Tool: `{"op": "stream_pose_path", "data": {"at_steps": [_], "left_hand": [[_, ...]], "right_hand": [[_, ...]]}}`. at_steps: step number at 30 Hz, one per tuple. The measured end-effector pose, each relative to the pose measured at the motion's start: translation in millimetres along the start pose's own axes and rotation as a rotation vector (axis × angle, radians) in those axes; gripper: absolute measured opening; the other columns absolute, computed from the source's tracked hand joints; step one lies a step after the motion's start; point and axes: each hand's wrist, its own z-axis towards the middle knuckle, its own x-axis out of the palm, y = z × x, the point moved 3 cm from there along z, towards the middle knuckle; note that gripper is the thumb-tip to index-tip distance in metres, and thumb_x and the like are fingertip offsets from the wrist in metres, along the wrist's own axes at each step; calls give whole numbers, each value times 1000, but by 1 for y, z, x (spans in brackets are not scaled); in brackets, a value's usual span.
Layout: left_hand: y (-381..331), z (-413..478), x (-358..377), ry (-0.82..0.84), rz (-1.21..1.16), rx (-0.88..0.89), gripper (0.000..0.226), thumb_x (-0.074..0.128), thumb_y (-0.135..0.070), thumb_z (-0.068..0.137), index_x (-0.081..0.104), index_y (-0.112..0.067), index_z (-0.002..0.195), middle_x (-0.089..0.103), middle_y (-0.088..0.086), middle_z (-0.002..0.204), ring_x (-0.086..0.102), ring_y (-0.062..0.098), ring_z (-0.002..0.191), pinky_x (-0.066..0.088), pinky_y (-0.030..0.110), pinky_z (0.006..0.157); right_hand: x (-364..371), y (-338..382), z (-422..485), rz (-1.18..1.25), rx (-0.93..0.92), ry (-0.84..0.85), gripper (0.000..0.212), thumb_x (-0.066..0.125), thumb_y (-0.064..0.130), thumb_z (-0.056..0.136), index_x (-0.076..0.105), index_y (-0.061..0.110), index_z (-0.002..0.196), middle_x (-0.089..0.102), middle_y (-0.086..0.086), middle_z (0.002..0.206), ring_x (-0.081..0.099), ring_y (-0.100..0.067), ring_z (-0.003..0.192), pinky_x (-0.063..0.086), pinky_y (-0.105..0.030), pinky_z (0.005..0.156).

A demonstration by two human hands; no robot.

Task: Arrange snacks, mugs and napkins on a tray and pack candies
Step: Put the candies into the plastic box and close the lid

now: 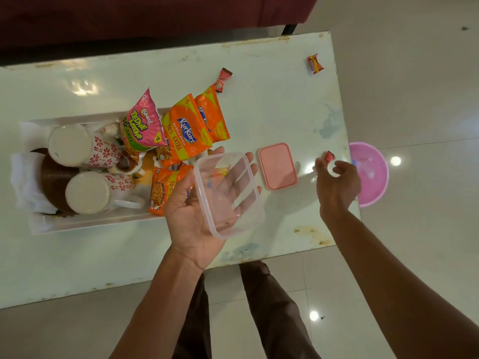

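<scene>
My left hand (193, 211) lies palm up under a clear plastic box (228, 195), which is empty and rests on my fingers. My right hand (337, 182) pinches a red candy (329, 158) between thumb and fingertips, just right of the box's pink lid (277, 165) on the table. Two more candies lie farther back: one (223, 79) by the snack packs, one (315, 64) near the far right corner. The white tray (85, 224) at left holds two flowered mugs (83, 149), orange Kurkure packs (188, 130), a pink Bingo pack (143, 125) and white napkins (24, 182).
The white table (285, 107) is stained near its front right edge. A pink plastic bowl (373, 174) sits on the tiled floor beyond the table's right end. A dark red sofa (155, 14) runs along the far side. My legs stand at the table's near edge.
</scene>
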Motion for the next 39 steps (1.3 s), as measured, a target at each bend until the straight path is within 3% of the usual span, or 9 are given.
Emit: {"op": "stream_pose_path", "data": {"at_steps": [5, 11, 14, 17, 20, 24, 29, 34, 39], "left_hand": [[3, 0, 3, 43, -22, 4, 59, 41, -43, 90, 44, -20, 145, 35, 21, 159, 34, 37, 148, 29, 57, 117], [-3, -1, -7, 41, -42, -39, 71, 37, -45, 93, 25, -18, 158, 36, 22, 158, 34, 38, 147, 27, 55, 118], [-7, -1, -14, 51, -46, -47, 73, 39, -44, 93, 23, -18, 159, 35, 23, 159, 32, 38, 148, 25, 55, 119], [-10, 0, -15, 91, -78, -49, 76, 45, -43, 89, 26, -15, 158, 34, 23, 159, 31, 38, 148, 28, 55, 117], [-10, 2, -18, 88, -80, -26, 63, 42, -42, 91, 45, -13, 146, 47, 22, 150, 47, 38, 138, 35, 56, 112], [-15, 2, -25, 92, -47, -50, 55, 36, -42, 94, 59, -12, 134, 64, 17, 132, 62, 32, 120, 45, 56, 102], [-15, -5, -29, 157, -25, -107, 52, 42, -41, 89, 71, -12, 121, 71, 14, 121, 68, 32, 111, 51, 59, 96], [-12, -12, -30, 142, -14, -153, 47, 42, -42, 87, 78, -17, 101, 73, 15, 115, 68, 32, 111, 52, 57, 95], [-11, -15, -27, 118, -50, -175, 51, 41, -45, 88, 76, -13, 109, 72, 16, 118, 69, 32, 111, 53, 55, 95]], "right_hand": [[22, -2, 19, -189, 1, 17, 49, 68, 44, 84, 61, 10, 118, 61, -11, 120, 59, -29, 109, 48, -39, 88], [16, 10, 8, -84, -102, 44, 28, 64, 34, 91, 69, 13, 108, 73, 1, 99, 68, -19, 98, 47, -24, 80], [-8, 46, -26, 146, -318, 166, 16, 67, 27, 87, 71, 17, 99, 72, 16, 81, 69, 0, 81, 53, -15, 73], [-37, 79, -75, 227, -534, 357, 6, 69, 26, 88, 69, 30, 93, 75, 15, 83, 71, 1, 79, 53, -10, 67], [-59, 106, -119, 172, -805, 503, 9, 72, 22, 88, 69, 26, 95, 72, 17, 89, 70, -2, 83, 52, -8, 70], [-58, 124, -149, -167, -1166, 698, 9, 76, 15, 84, 73, 16, 92, 69, 9, 87, 59, 1, 75, 44, -6, 68], [-40, 128, -163, -555, -1472, 601, 25, 83, 0, 71, 75, 8, 93, 71, -10, 89, 64, -27, 80, 54, -34, 60], [-32, 129, -172, -585, -1522, 527, 30, 87, 1, 63, 77, 8, 90, 71, -12, 85, 66, -29, 78, 56, -35, 58], [-36, 129, -173, -443, -1432, 483, 26, 85, 2, 69, 78, 6, 94, 72, -13, 87, 67, -31, 77, 56, -35, 60]]}}
